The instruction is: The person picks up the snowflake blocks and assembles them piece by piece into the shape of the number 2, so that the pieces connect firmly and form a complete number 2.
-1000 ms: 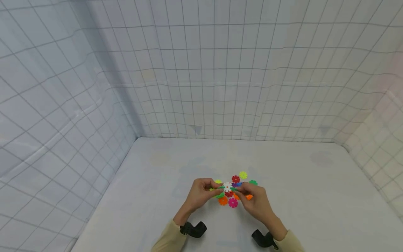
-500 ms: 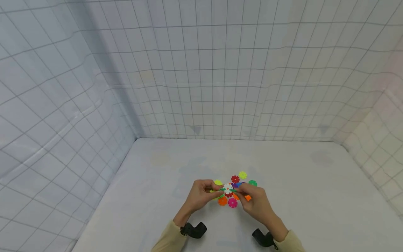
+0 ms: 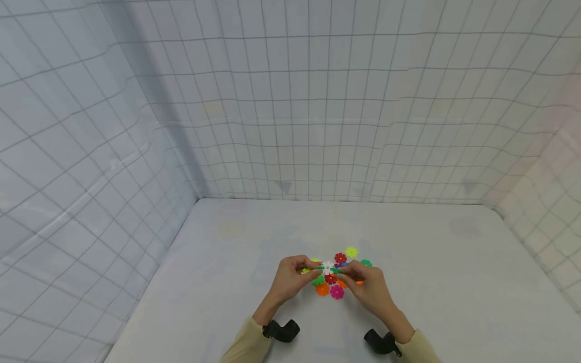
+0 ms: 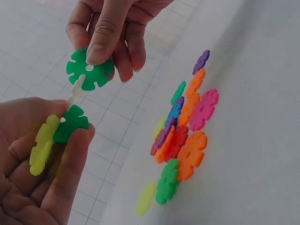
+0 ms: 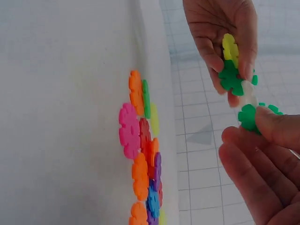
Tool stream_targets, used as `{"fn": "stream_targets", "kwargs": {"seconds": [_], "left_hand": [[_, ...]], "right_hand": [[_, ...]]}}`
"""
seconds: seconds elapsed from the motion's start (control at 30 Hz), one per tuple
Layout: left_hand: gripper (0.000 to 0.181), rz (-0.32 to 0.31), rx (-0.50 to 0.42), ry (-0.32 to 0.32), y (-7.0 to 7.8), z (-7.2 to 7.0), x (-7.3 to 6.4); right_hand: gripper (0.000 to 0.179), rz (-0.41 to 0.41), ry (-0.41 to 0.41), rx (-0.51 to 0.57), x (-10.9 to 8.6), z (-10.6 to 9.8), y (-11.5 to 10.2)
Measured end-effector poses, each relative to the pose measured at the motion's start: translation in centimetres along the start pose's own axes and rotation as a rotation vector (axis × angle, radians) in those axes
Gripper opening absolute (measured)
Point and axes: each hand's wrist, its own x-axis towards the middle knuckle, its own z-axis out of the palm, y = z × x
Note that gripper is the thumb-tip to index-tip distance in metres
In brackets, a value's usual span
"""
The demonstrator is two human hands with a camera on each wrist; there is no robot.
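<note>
My left hand (image 3: pixel 290 277) pinches a green notched flower-shaped disc (image 4: pixel 70 126). A yellow disc (image 4: pixel 44 145) is joined to that one and lies by the left palm. Between the two hands stands a white disc (image 3: pixel 328 267), linked edge-on to the green disc on the left. My right hand (image 3: pixel 369 290) holds another green disc (image 4: pixel 77 70) between thumb and fingers, with its notched edge meeting the white disc. Whether that joint is fully seated I cannot tell. The linked discs hang above the table, and fingers partly cover both green ones.
Loose flower discs lie in a pile under the hands on the white table (image 3: pixel 254 227), among them a pink disc (image 3: pixel 337 292), an orange disc (image 3: pixel 322 289) and a far yellow disc (image 3: pixel 351 252). Gridded white cloth (image 3: pixel 308 111) surrounds the table at the back and sides.
Both hands have shifted slightly upward in the head view with the linked discs, uncovering more of a green disc in the pile. Their pinching hold stays the same.
</note>
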Motion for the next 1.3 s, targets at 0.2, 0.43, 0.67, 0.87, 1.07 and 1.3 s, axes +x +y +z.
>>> {"fn": "stream_targets", "kwargs": {"seconds": [0.2,0.43,0.67,0.87,1.07,1.3], "left_hand": [[0.007,-0.017,-0.008,0.078,-0.5,-0.2,-0.1],[0.011,-0.062,-0.084,0.079,-0.7,-0.3,-0.2],[0.012,-0.133,-0.134,0.085,-0.6,-0.3,-0.2],[0.015,-0.194,-0.162,0.070,-0.6,-0.4,-0.2],[0.016,-0.202,-0.201,0.055,-1.3,-0.4,-0.2],[0.019,-0.206,-0.220,0.065,-3.9,-0.2,0.4]], "right_hand": [[0.021,0.208,-0.060,-0.080,0.1,-2.7,0.7],[0.021,0.568,-0.277,-0.344,-0.4,-5.7,1.6],[0.034,0.623,-0.381,-0.359,-0.7,-5.8,2.0],[0.030,0.640,-0.362,-0.340,-1.0,-5.4,2.3],[0.032,0.634,-0.346,-0.307,-1.0,-5.3,2.5],[0.022,0.555,-0.297,-0.258,-0.6,-5.5,1.9]]}}
